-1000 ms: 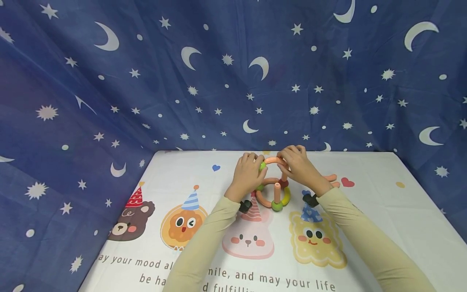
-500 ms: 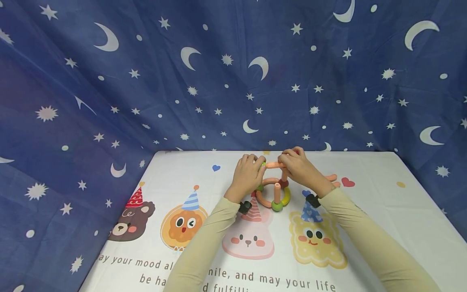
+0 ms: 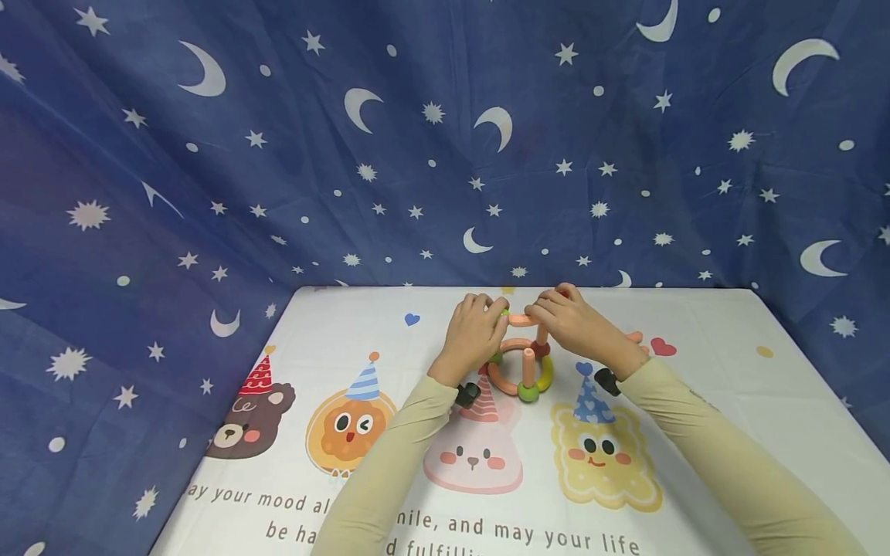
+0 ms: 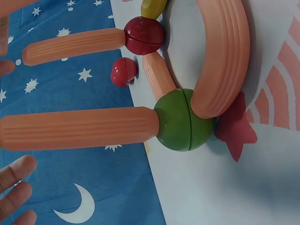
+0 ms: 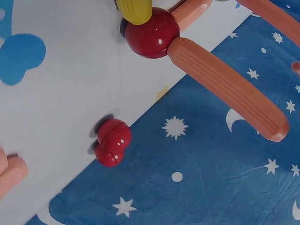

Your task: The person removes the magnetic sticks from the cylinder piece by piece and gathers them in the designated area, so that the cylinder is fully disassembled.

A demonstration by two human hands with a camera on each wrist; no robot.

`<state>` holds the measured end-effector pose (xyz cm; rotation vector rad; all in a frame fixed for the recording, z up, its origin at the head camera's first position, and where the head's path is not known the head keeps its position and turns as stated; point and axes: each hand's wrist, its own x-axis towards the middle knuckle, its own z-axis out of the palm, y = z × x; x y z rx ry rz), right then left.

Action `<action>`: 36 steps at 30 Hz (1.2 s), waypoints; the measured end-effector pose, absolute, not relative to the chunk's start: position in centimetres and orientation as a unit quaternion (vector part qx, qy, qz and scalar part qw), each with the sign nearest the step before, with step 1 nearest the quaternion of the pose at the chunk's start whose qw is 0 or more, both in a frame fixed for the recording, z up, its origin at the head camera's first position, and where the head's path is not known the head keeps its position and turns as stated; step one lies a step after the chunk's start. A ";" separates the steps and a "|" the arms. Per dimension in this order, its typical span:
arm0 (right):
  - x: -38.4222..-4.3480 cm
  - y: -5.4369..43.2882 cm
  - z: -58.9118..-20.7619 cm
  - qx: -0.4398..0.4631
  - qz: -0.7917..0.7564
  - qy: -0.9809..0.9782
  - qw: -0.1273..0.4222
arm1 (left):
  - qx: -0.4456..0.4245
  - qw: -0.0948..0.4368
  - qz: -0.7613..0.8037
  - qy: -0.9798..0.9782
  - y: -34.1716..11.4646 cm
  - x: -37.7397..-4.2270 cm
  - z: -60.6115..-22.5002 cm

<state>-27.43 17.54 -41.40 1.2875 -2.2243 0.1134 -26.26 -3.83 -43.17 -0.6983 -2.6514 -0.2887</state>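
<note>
On the table stands a toy frame of ridged orange sticks and round connector balls. Its base ring joins a curved orange stick [image 4: 225,56], a yellow piece [image 5: 136,10], a green ball [image 4: 183,119] and a red ball [image 5: 152,33]. Orange posts rise from it, the front one [image 3: 528,368] with a free top. My left hand [image 3: 470,332] grips a green ball atop the left post [image 4: 79,129]. From that ball an orange stick [image 3: 520,320] runs across to my right hand [image 3: 573,320], whose fingers pinch its right end above the back post [image 5: 229,89].
Two red balls [image 5: 112,136] lie together near the table's far edge, behind my right hand. Loose orange sticks [image 3: 636,338] lie right of the frame. A printed white cloth [image 3: 361,332] covers the table, and a blue star-and-moon curtain [image 3: 389,154] hangs behind.
The upper orange stick, arched upward a second ago, has turned and now lies flatter and a little lower. My right hand shifted slightly down and right; my left hand stays in place.
</note>
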 end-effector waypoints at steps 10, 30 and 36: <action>-27.0 17.6 -41.1 0.483 0.030 -0.838 0.253 | -0.254 0.208 -0.110 -0.938 -3.9 -26.5 -43.2; -26.4 17.9 -40.2 0.458 0.067 -0.852 0.244 | -0.268 0.180 -0.083 -0.943 -4.7 -26.4 -42.5; -26.3 17.9 -40.4 0.453 0.070 -0.851 0.255 | -0.272 0.221 -0.029 -0.936 -4.9 -26.3 -42.4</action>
